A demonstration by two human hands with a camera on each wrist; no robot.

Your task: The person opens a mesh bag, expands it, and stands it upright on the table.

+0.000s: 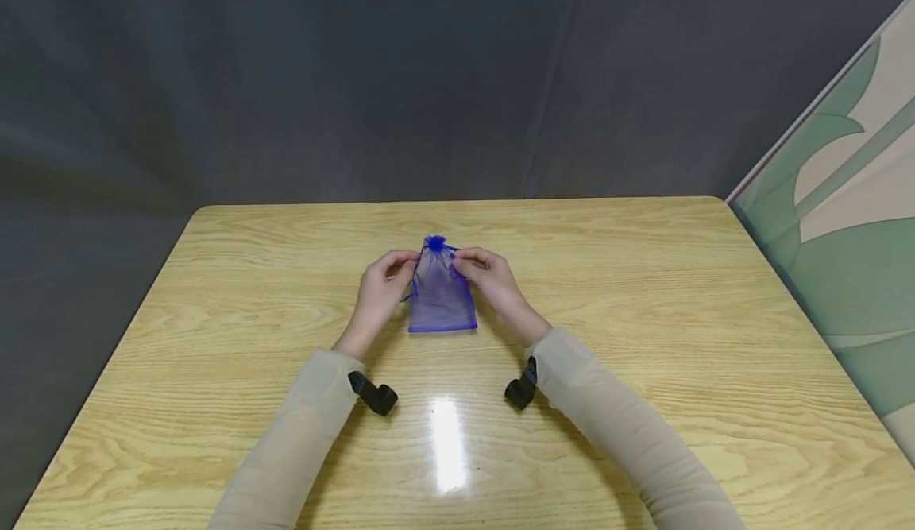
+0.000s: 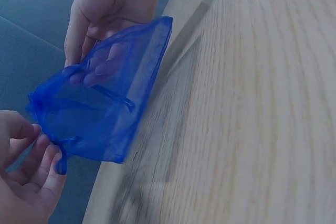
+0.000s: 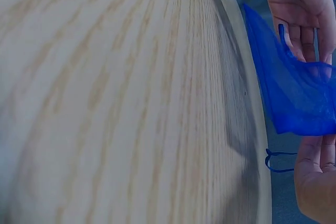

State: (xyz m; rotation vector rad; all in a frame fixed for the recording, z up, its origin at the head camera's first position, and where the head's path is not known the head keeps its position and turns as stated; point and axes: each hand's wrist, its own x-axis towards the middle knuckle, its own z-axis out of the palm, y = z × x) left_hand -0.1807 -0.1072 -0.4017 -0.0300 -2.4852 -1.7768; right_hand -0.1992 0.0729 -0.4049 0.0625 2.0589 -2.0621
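Observation:
A sheer blue drawstring pouch [image 1: 442,301] is held between my two hands, over the far half of the table. Its neck [image 1: 434,244] is gathered into a ruffle that points away from me, and the flat bottom edge faces me. My left hand [image 1: 379,290] pinches the cord at the left of the neck; a loop of cord [image 2: 61,162] hangs by its fingers in the left wrist view. On the opposite side, my right hand [image 1: 496,282] pinches the cord with thumb and forefinger. Through the mesh of the pouch [image 3: 296,100], no contents can be made out.
The wooden table [image 1: 214,307] has light grain and a bright reflection near its front. A dark curtain [image 1: 429,77] hangs behind it, and a green and beige patterned panel [image 1: 858,220] stands at the right. Black wrist cameras [image 1: 375,393] sit on both sleeves.

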